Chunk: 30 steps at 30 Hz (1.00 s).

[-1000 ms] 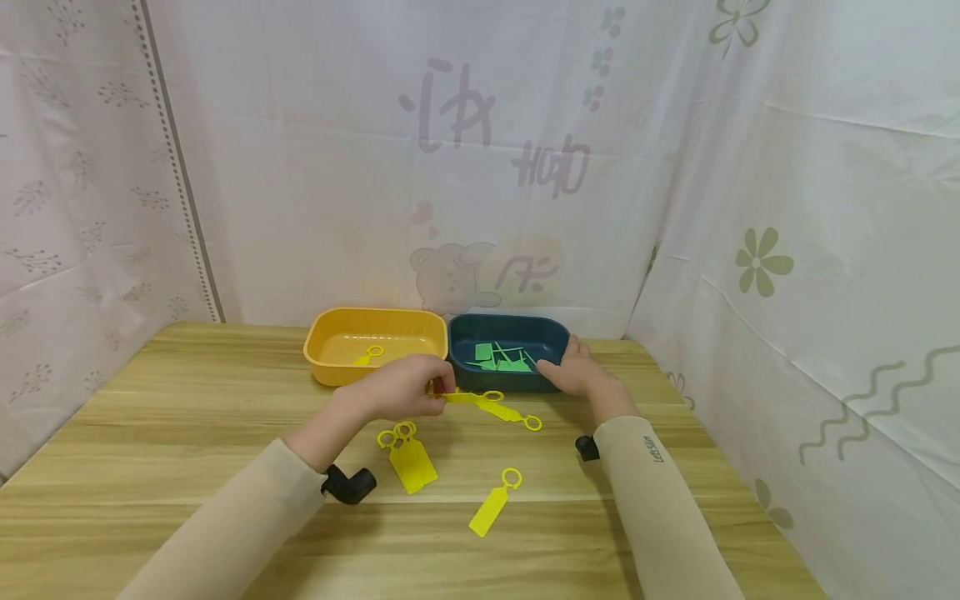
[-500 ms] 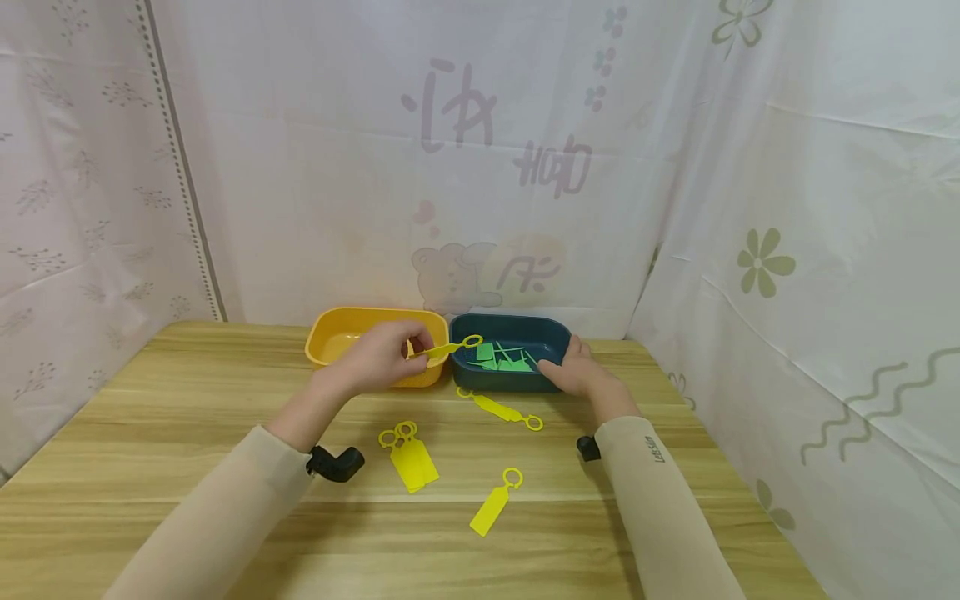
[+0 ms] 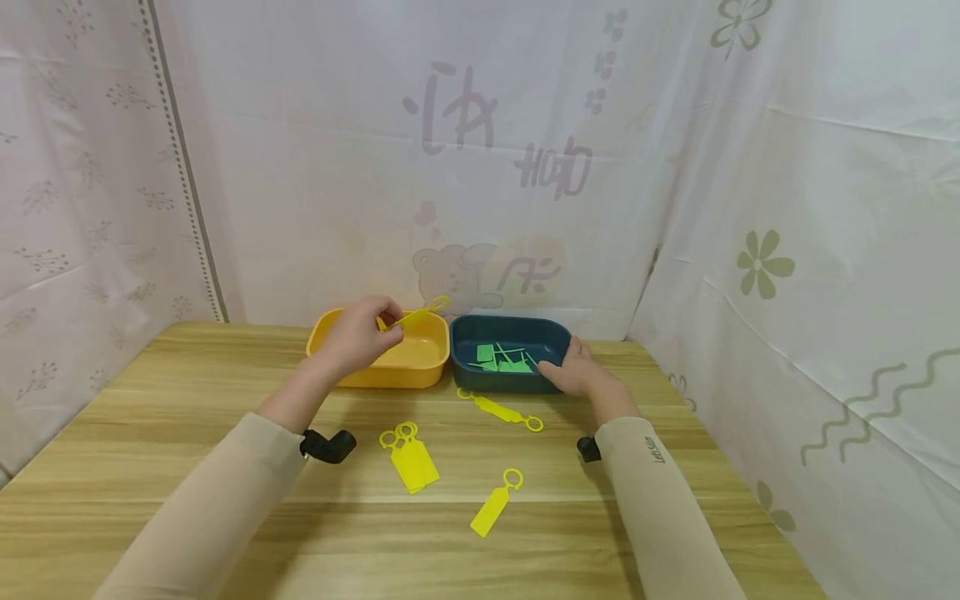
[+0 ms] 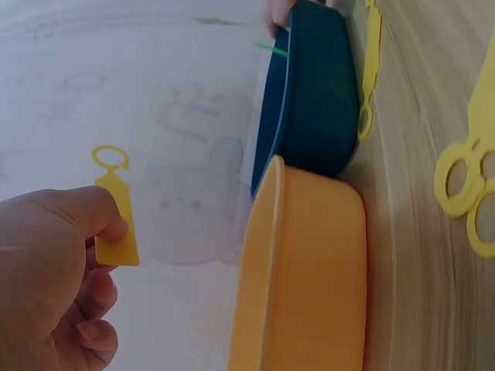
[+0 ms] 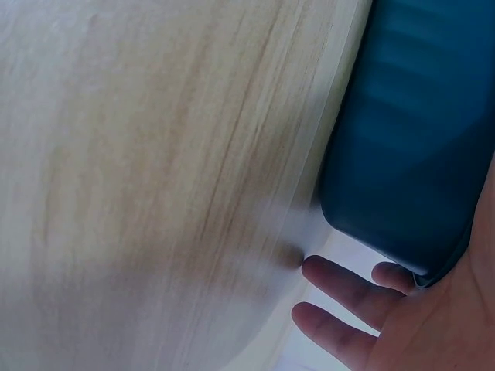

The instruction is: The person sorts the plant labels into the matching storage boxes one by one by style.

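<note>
My left hand (image 3: 358,335) pinches a yellow tag (image 4: 117,232) with a ring end between thumb and fingers, over the orange bin (image 3: 405,379). In the left wrist view the tag's ring points up, and the thumb lies across its flat part. My right hand (image 3: 581,373) holds the right end of the dark teal bin (image 3: 510,382); two of its fingers stick out loosely past the corner in the right wrist view. Inside that bin lie several green pieces (image 3: 510,364). The thumb is hidden in the right wrist view.
Overlapping yellow tags (image 3: 414,465) lie on the wooden table (image 3: 315,533) left of centre. A single yellow tag (image 3: 491,510) lies nearer the front. More yellow tags (image 3: 498,409) lie end to end before the teal bin. A printed curtain (image 3: 322,167) hangs behind.
My left hand has lifted a yellow tag from in front of the teal bin and carried it up and left to above the orange bin. My right hand has stayed put.
</note>
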{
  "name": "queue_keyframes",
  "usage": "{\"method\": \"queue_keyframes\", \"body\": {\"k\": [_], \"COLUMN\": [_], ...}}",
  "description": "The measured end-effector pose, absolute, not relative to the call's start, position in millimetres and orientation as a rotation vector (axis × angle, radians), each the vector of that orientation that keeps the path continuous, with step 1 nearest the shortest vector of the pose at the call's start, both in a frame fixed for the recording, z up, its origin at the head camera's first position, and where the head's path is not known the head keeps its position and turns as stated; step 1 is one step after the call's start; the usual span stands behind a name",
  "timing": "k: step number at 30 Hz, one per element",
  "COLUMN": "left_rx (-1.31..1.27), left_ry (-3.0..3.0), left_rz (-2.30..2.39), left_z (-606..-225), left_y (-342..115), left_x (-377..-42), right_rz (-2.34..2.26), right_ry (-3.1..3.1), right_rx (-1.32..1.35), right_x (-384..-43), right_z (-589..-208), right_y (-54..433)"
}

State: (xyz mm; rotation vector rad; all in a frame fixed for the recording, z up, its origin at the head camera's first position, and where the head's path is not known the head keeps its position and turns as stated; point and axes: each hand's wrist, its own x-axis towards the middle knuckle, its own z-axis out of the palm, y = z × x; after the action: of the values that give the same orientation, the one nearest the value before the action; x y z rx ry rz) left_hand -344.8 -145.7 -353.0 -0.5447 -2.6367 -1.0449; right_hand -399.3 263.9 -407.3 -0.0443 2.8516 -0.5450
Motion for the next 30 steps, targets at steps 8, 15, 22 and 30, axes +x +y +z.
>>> {"method": "queue_keyframes", "body": {"k": [8, 15, 22, 30], "left_rx": [-0.408, -0.36, -0.367, -0.426], "left_ry": [-2.679, -2.702, -2.707, -2.713], "left_rz": [-1.005, -0.985, -0.959, -0.941], "left_z": [-361.9, -373.5, -377.5, -381.3], "left_y": [-159.7, -168.3, -171.1, -168.1], "left_x": [-357.1, -364.4, -362.0, -358.7], "right_rz": [-0.548, -0.544, -0.53, -0.522], "right_ry": [2.85, 2.855, 2.859, 2.86], "right_rx": [-0.044, -0.053, -0.055, -0.056], "right_x": [-398.1, -398.3, -401.0, -402.9], "right_z": [-406.0, -405.9, -407.2, -408.3], "right_y": [262.6, 264.4, 264.1, 263.5]}}
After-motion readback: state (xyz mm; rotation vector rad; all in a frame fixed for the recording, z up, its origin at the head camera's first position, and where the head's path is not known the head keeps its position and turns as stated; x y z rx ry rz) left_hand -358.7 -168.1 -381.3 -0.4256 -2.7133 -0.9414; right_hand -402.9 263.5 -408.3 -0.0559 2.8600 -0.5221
